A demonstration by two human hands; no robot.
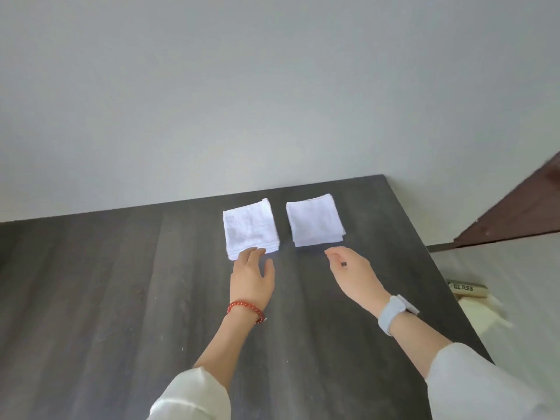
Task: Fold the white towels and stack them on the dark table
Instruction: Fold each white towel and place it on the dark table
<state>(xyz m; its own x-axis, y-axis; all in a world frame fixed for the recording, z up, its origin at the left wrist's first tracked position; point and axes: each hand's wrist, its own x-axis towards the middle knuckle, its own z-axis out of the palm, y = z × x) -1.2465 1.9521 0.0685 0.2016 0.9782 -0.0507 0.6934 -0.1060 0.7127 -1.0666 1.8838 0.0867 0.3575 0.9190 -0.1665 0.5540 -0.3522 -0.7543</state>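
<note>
Seen from the head camera, a left hand rests straight fingers on the near edge of one folded towel stack on the dark table, while the right hand, loosely curled and holding nothing, hovers just short of the second stack.

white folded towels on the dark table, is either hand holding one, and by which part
Neither is held. The left hand lays straight fingers on the near edge of the left folded white towel; the right hand hangs open.
</note>
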